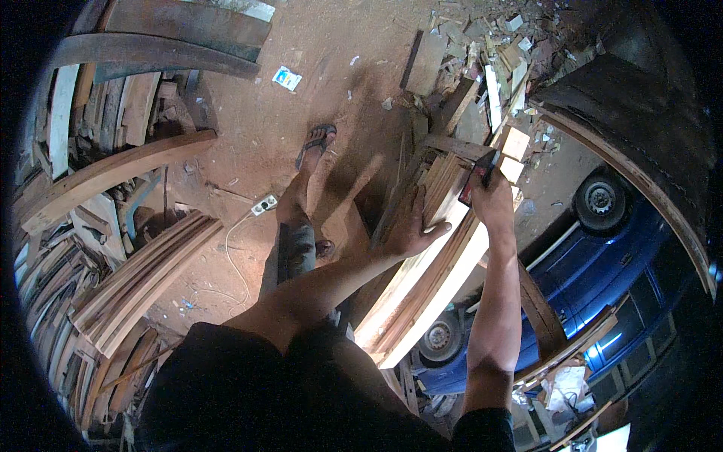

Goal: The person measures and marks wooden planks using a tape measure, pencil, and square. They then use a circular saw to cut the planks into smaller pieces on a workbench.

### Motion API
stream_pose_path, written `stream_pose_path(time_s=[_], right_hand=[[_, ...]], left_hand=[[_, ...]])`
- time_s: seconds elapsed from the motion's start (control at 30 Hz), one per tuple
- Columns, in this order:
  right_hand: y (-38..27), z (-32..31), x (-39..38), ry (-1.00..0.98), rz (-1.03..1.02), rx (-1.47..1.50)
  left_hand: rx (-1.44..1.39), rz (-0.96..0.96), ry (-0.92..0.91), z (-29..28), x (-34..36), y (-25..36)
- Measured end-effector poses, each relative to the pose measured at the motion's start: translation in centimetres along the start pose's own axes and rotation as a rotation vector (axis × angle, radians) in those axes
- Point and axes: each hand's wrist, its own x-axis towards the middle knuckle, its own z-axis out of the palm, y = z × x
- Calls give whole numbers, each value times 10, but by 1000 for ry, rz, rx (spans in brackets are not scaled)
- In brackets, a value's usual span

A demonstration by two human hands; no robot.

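My left hand (412,230) rests on a stack of long, pale wooden boards (407,290), its fingers stretched out and the thumb spread to the right. Farther along the stack, my right hand (491,197) is closed around a red and black handle. The handle belongs to what looks like a handsaw (458,148), whose flat, brownish blade points left across the far part of the boards. Whether its edge touches the wood I cannot tell. Pale sawn board ends (515,143) show just beyond the right hand.
A blue car (580,275) stands to the right. Wood offcuts (489,60) litter the ground at the far right. Piled timber (143,279) lines the left, near a white power strip (264,204) with a trailing cord. My sandalled foot (320,139) stands on the dirt floor.
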Motion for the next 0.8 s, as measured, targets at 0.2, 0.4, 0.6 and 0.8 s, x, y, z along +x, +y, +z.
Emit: stream_pose_path(time_s=[0.2,0.4,0.6,0.8], right_hand=[[-1,7,-15,-93,127,45],[-7,3,-21,-99,155,41],[-1,9,-19,-99,139,-21],[-8,10,-23,-69,135,8]], left_hand=[[-90,-95,-136,-4,3,0],[-123,-26,-4,-2,10,-12],[-334,159,49,-27,132,9],[-177,183,-77,-28,114,22]])
